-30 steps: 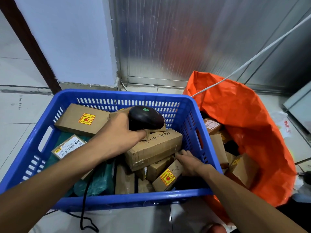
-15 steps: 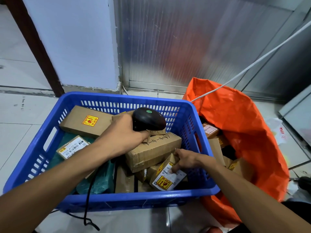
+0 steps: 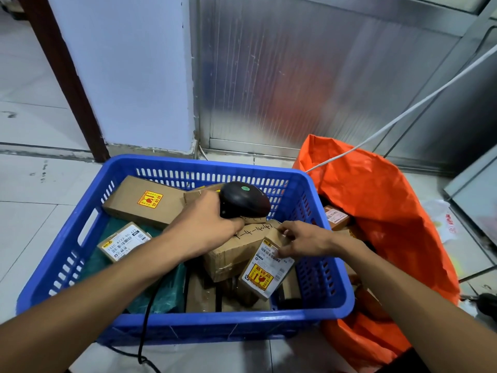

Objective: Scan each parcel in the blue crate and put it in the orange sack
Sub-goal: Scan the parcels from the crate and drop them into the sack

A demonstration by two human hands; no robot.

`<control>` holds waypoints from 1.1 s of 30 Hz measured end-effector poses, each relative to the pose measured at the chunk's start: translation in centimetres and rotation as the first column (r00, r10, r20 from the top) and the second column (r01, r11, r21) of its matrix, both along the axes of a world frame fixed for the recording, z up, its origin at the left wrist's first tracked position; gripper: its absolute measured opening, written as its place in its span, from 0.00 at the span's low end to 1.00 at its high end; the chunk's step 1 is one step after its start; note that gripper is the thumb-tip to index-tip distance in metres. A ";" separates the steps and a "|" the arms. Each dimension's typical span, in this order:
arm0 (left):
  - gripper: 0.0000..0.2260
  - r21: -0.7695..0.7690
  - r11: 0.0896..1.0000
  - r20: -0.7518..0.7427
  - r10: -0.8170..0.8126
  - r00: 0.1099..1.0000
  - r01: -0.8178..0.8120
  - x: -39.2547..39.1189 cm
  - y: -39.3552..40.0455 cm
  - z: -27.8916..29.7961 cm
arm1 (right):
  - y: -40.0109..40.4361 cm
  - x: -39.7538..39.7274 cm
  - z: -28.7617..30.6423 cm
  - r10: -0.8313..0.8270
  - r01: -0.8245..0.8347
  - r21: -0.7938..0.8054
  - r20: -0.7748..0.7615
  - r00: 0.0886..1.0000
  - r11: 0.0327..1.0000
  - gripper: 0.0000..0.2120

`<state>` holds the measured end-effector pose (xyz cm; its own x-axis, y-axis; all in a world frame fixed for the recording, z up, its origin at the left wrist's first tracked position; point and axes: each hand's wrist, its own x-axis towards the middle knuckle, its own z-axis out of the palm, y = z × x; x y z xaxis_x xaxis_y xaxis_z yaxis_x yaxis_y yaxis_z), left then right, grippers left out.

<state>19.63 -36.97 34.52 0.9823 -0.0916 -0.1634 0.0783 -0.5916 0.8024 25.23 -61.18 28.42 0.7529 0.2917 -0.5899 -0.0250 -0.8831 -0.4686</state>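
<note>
- The left hand [image 3: 204,227] has its grip closed around the black scanner [image 3: 243,200]. The scanner's front end points to the right and down, so I think it is aimed at the box in the other grip.
- A black cord [image 3: 145,319] hangs down from below that grip, over the near wall of the crate [image 3: 188,323], onto the floor.
- Left of that grip, a flat box [image 3: 142,201] with a yellow sticker leans on the far wall. Nearer lies a little labelled box [image 3: 123,242] on a green bag [image 3: 161,289].
- Right under that grip sits a big box [image 3: 236,249] with numbers written on it.
- The right hand [image 3: 301,242] pinches the top of a small box [image 3: 265,273]. The box is tipped up with its white label facing us and the scanner. I think that is so the label can be read. It is still inside the crate, at the near right.
- Below that grip are more brown boxes, partly hidden.
- Right of that grip, just beside the crate, the orange sack [image 3: 376,200] stands open. It already holds some boxes, like one labelled box [image 3: 336,216] near the top.
- A white cable [image 3: 403,114] runs up from the sack's rim.
- Many boxes are left to scan.
</note>
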 end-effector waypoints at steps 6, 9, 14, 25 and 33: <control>0.07 0.017 1.000 0.004 0.005 1.000 -0.005 -0.2 -0.2 0.1 | -0.2 -0.8 2.5 0.023 -0.022 -0.004 0.105 0.994 1.000 0.21; 0.09 0.037 0.999 0.026 -0.002 1.000 0.001 -0.4 -0.3 0.1 | -0.6 -1.6 3.8 0.002 0.001 -0.013 0.187 0.982 1.000 0.24; 0.09 0.070 0.998 0.058 -0.004 0.998 0.000 -0.6 -0.7 0.1 | -1.6 -2.0 5.0 -0.173 0.149 0.159 0.148 0.974 0.976 0.18; 0.04 0.073 0.996 0.110 -0.068 0.992 0.060 -1.0 -1.6 -0.7 | -1.4 0.3 5.6 -0.347 0.300 0.297 0.121 0.930 0.906 0.19; 0.07 0.063 0.997 0.097 -0.048 0.994 0.042 -0.7 -1.6 -1.3 | -1.4 0.3 5.9 -0.368 0.330 0.317 0.067 0.927 0.889 0.17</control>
<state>18.98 -38.61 33.22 0.9889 -0.1294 -0.0731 -0.0270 -0.6404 0.7676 25.52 -62.55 34.36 0.8985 0.1425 -0.4153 -0.2323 -0.6483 -0.7250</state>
